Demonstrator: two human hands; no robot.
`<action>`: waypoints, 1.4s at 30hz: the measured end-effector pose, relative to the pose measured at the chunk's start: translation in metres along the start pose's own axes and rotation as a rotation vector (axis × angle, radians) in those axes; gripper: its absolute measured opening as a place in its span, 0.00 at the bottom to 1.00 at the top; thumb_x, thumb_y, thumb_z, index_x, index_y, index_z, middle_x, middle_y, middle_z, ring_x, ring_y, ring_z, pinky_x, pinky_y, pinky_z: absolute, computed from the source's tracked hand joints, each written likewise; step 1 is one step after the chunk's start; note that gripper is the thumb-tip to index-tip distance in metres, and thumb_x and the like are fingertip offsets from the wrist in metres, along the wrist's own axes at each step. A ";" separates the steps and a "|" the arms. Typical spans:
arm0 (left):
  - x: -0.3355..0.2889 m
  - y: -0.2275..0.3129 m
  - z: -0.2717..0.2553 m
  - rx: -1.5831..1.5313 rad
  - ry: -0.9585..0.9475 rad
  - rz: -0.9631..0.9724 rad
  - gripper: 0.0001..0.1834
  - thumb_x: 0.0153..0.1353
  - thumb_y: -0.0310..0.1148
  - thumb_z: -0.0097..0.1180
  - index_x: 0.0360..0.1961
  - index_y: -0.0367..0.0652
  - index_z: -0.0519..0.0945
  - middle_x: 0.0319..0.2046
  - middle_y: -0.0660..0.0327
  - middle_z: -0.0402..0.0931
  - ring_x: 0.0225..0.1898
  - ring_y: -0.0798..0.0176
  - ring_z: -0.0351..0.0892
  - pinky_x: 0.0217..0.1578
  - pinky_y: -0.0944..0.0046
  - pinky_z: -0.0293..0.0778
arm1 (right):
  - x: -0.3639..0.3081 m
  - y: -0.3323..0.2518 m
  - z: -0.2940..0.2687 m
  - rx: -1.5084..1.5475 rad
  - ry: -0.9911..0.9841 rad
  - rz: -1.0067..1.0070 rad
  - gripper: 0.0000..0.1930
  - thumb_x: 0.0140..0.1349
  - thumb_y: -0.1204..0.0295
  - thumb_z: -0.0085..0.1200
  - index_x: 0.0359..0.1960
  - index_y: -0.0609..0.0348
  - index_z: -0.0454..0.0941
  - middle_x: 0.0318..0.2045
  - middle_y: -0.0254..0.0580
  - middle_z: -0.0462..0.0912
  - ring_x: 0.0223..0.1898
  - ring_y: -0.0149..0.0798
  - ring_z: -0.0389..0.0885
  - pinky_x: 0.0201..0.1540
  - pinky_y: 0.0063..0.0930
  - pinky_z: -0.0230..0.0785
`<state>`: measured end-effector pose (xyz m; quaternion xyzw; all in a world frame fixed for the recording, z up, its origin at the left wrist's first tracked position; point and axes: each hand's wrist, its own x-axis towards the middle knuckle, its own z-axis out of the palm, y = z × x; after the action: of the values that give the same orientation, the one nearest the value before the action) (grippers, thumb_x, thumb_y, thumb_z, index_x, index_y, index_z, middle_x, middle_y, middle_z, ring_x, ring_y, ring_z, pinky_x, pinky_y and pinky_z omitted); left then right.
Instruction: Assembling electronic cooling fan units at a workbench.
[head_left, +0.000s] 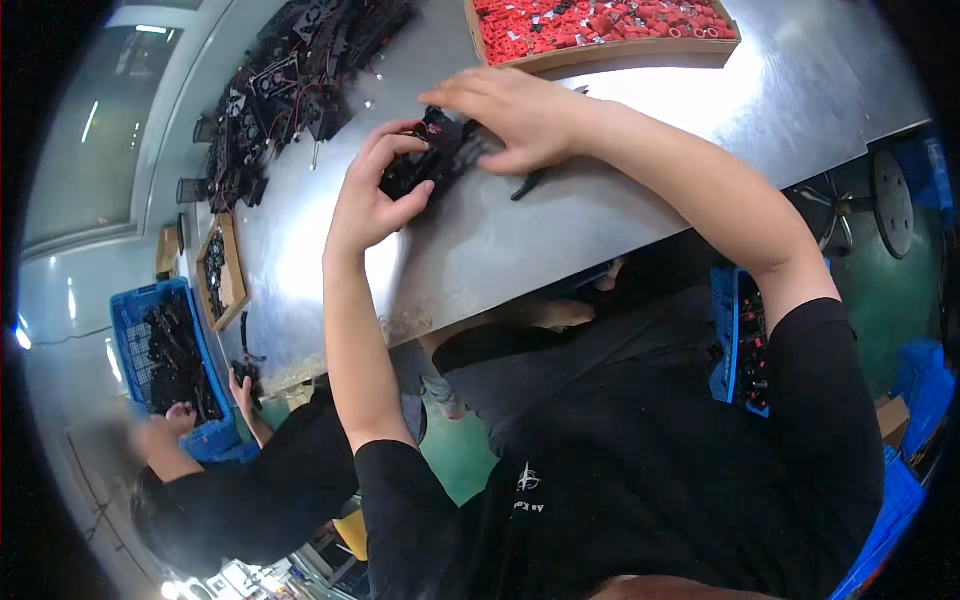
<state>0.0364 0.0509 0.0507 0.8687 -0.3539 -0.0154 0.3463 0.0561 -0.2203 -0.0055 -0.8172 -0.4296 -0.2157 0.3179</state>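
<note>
My left hand (368, 195) is curled around a black plastic assembly (440, 140) above the metal table, its thumb and fingers gripping the near left side. Small reddish bits show near the assembly's top. Over the assembly's right side is my right hand (520, 115), its fingers stretched out and its thumb apart; whether the fingertips touch it I cannot tell. A thin black piece (527, 187), perhaps a tool handle, sticks out from beneath my right hand, which covers the rest of it.
A heap of black assemblies with wires (290, 95) lies at the far left. A cardboard tray (630, 52) of small red parts stands at the back. Left are a small-parts box (232, 265), a blue crate (118, 320) and a co-worker (270, 490). A stool (888, 205) is at right.
</note>
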 end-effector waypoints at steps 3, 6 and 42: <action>0.008 -0.004 0.000 -0.007 -0.048 0.061 0.17 0.52 0.30 0.70 0.44 0.40 0.83 0.57 0.51 0.78 0.57 0.50 0.79 0.59 0.56 0.73 | -0.002 0.005 0.004 -0.026 -0.057 -0.006 0.44 0.53 0.58 0.73 0.70 0.62 0.68 0.60 0.55 0.75 0.63 0.55 0.74 0.67 0.43 0.68; 0.012 -0.012 0.002 -0.067 -0.043 0.049 0.12 0.55 0.28 0.69 0.41 0.39 0.84 0.52 0.53 0.81 0.54 0.52 0.81 0.57 0.57 0.74 | 0.003 0.002 0.001 0.039 -0.118 0.108 0.42 0.51 0.57 0.74 0.67 0.61 0.71 0.58 0.53 0.77 0.61 0.54 0.76 0.65 0.44 0.68; -0.006 0.012 0.025 0.474 0.114 -0.072 0.43 0.50 0.57 0.74 0.62 0.40 0.78 0.49 0.52 0.77 0.49 0.46 0.77 0.50 0.49 0.75 | 0.011 -0.012 0.000 0.091 -0.205 0.200 0.37 0.46 0.57 0.75 0.58 0.59 0.76 0.51 0.48 0.82 0.55 0.53 0.78 0.61 0.45 0.69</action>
<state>0.0179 0.0333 0.0378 0.9371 -0.2964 0.1051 0.1515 0.0524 -0.2089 0.0058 -0.8585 -0.3857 -0.0788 0.3287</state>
